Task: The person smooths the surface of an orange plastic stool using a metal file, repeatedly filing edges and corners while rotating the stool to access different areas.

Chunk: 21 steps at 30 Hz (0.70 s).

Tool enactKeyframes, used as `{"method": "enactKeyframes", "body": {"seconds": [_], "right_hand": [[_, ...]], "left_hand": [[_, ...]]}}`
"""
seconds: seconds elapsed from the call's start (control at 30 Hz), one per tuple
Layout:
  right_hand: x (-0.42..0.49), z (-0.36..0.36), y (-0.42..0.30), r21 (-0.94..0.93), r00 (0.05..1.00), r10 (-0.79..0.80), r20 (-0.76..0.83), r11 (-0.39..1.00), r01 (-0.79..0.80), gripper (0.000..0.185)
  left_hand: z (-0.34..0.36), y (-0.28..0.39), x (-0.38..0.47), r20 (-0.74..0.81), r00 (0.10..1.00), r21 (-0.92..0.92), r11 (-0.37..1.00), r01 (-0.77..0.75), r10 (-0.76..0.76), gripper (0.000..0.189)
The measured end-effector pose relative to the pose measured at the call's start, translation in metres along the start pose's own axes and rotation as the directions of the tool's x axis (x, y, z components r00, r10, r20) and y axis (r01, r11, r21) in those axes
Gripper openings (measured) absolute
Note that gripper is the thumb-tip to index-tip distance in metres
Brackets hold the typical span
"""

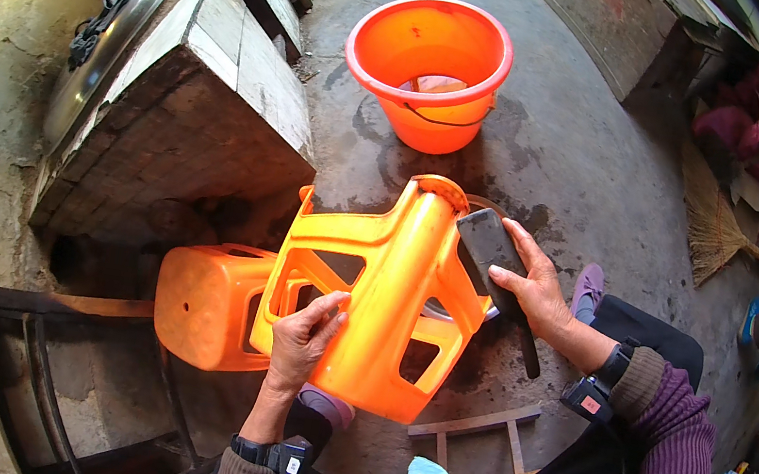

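My left hand [306, 344] grips an orange plastic stool [378, 296], tilted on its side in front of me with its legs pointing up and away. In my right hand [537, 290] is a black flat-backed tool with a handle [496, 243], which looks like a scrubbing brush. Its far face is hidden, and it is against or close to the stool's right-hand leg. Behind the held stool a round basin [483, 205] shows only parts of its rim. A second orange stool [192, 308] lies on its side to the left, partly covered by the first.
An orange bucket [419, 121] with a wire handle stands ahead on the wet concrete floor [556, 138]. At left are a tiled stove block [251, 63] with a large metal lid [116, 50] and a dark wooden frame [75, 302]. A straw broom [710, 213] lies at right.
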State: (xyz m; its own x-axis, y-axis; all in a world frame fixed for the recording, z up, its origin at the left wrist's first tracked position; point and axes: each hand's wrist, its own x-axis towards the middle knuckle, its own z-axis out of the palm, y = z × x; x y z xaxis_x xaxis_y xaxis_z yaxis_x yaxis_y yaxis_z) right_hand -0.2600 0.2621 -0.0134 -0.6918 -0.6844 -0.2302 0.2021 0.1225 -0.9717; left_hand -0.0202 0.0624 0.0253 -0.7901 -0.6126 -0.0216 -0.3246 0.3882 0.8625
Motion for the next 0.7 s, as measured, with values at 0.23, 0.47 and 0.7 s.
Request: {"method": "enactKeyframes", "body": {"seconds": [0.23,0.47,0.7], "right_hand": [[-0.004,0.01,-0.007,0.226,0.973,0.232,-0.003,0.948,-0.225,0.062],[0.003,0.008,-0.014,0.271,0.952,0.299,-0.068,0.924,-0.271,0.065],[-0.002,0.018,-0.017,0.273,0.957,0.274,-0.091,0.931,-0.241,0.065]], "left_hand": [[0.007,0.004,-0.003,0.028,1.0,0.043,0.999,-0.016,0.015,0.029],[0.01,0.005,-0.005,0.041,0.998,0.064,0.997,-0.053,0.051,0.027],[0.01,0.003,-0.004,0.031,0.998,0.046,0.997,-0.054,0.053,0.026]]}}
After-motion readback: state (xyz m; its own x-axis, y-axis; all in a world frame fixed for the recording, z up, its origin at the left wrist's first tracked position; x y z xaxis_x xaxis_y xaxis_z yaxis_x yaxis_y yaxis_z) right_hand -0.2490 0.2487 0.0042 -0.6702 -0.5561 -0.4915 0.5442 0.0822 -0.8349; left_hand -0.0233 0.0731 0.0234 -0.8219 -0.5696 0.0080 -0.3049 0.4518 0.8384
